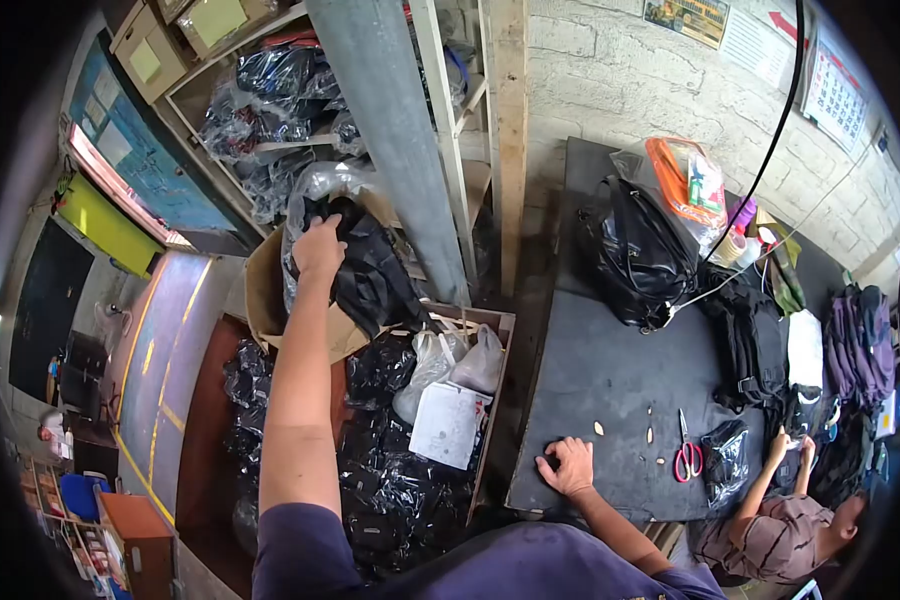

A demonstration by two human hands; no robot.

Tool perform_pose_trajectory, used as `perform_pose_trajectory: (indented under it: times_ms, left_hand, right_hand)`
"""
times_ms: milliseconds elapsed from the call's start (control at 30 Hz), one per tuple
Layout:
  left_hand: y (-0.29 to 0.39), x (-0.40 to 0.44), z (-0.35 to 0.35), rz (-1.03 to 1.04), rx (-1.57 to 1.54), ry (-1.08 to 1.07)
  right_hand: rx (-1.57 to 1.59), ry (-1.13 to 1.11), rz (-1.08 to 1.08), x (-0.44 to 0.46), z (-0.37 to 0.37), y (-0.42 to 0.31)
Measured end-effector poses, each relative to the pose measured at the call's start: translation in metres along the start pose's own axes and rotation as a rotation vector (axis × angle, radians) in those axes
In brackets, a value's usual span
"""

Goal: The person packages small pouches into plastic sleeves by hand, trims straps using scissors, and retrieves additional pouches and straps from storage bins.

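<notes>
My left hand (318, 246) reaches out over a cardboard box (263, 290), its fingers closed on a black bag (370, 270) that hangs partly over the box's edge. Clear plastic wrap (325, 183) lies around the top of that bag. On the dark table (610, 350), near its front left corner, my right hand (570, 466) rests with fingers spread and nothing in it. Right of it lie red-handled scissors (687, 458) and a small black item in plastic (727, 462).
Below the box, a wooden bin (203, 420) holds black plastic-wrapped packs, white bags and papers (448, 425). A metal post (395, 130) rises beside the shelf. A large black bag (635, 250) stands on the table. A co-worker (785, 530) handles something at the right.
</notes>
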State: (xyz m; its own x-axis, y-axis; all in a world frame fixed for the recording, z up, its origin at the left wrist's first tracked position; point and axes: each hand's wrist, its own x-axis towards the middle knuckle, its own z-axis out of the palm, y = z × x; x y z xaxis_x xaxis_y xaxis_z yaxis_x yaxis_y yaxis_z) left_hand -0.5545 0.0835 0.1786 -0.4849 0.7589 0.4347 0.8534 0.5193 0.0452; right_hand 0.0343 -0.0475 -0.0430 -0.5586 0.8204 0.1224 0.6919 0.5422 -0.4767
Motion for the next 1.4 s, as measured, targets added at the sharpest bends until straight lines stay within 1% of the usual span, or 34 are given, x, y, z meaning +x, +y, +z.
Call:
perform_pose_trajectory:
  times_ms: [33, 67, 167, 233, 300, 367, 433, 500, 567, 633, 667, 733, 767, 833, 867, 967, 1033, 1067, 1133, 1167, 1200, 1300, 1367, 1400]
  left_hand:
    - [-0.005, 0.006, 0.002, 0.098, -0.028, 0.066]
    - [-0.010, 0.014, 0.004, 0.100, -0.029, 0.066]
    - [-0.015, 0.041, 0.007, -0.033, -0.270, -0.047]
    - [-0.013, 0.059, -0.023, -0.086, -0.171, 0.107]
    - [-0.021, 0.086, -0.063, -0.165, -0.413, 0.274]
    - [-0.048, 0.126, -0.100, -0.209, -0.502, 0.428]
    - [-0.055, 0.146, -0.162, -0.204, -0.651, 0.691]
    - [-0.080, 0.173, -0.220, -0.202, -0.627, 0.835]
    - [-0.062, 0.164, -0.290, -0.138, -1.155, 0.838]
    - [-0.055, 0.155, -0.347, 0.019, -1.269, 0.911]
    - [-0.053, 0.153, -0.368, 0.022, -1.261, 0.921]
    - [-0.051, 0.145, -0.409, 0.150, -1.281, 0.943]
    - [-0.051, 0.137, -0.429, 0.148, -1.271, 0.954]
    - [-0.034, 0.115, -0.477, 0.195, -1.189, 1.109]
    - [-0.024, 0.097, -0.497, 0.207, -1.162, 1.174]
    - [0.006, 0.004, -0.521, 0.259, -1.112, 1.213]
    - [0.035, -0.069, -0.513, 0.292, -1.102, 1.132]
    - [0.049, -0.105, -0.508, 0.308, -1.097, 1.075]
    - [0.078, -0.167, -0.497, 0.349, -1.101, 0.895]
    - [0.092, -0.192, -0.495, 0.371, -1.101, 0.780]
    - [0.104, -0.211, -0.497, 0.398, -1.094, 0.650]
    - [0.134, -0.246, -0.517, 0.472, -1.027, 0.238]
    - [0.151, -0.253, -0.537, 0.493, -0.959, 0.015]
    - [0.159, -0.252, -0.545, 0.494, -0.920, -0.072]
  right_hand:
    - [-0.003, -0.004, -0.004, 0.002, -0.001, 0.000]
    - [-0.005, -0.009, -0.007, 0.003, -0.002, 0.000]
    - [-0.004, -0.011, 0.000, 0.005, -0.001, 0.001]
    - [-0.002, -0.020, 0.006, 0.000, -0.001, 0.001]
    - [0.007, 0.024, -0.019, 0.001, -0.001, 0.000]
    - [0.015, 0.057, -0.050, 0.007, -0.001, -0.001]
    - [-0.002, 0.014, -0.020, 0.004, -0.001, -0.002]
    - [-0.008, -0.003, -0.012, 0.003, -0.003, 0.000]
    - [-0.004, 0.001, -0.010, 0.002, -0.003, 0.000]
    - [0.003, 0.004, -0.020, 0.000, -0.003, -0.001]
    - [0.010, 0.011, -0.022, 0.000, -0.003, -0.001]
    - [0.022, 0.022, -0.032, -0.001, -0.004, 0.000]
    - [0.024, 0.021, -0.045, -0.001, -0.004, 0.001]
    - [0.041, 0.027, -0.047, -0.001, -0.003, 0.004]
    - [0.053, 0.030, -0.045, -0.003, -0.003, 0.003]
    - [0.055, 0.043, -0.067, -0.005, -0.003, 0.006]
    - [0.059, 0.042, -0.080, -0.005, 0.000, 0.008]
    - [0.092, -0.053, 0.000, -0.002, 0.002, 0.008]
    - [0.150, -0.240, 0.163, 0.016, 0.000, 0.006]
    - [0.357, -0.044, 0.057, 0.033, -0.011, -0.012]
    - [0.501, 0.083, -0.072, 0.053, -0.036, -0.042]
    - [0.871, 0.296, -0.514, 0.112, -0.169, -0.164]
    - [1.136, 0.450, -0.764, 0.119, -0.255, -0.216]
    - [1.291, 0.583, -0.888, 0.118, -0.293, -0.238]
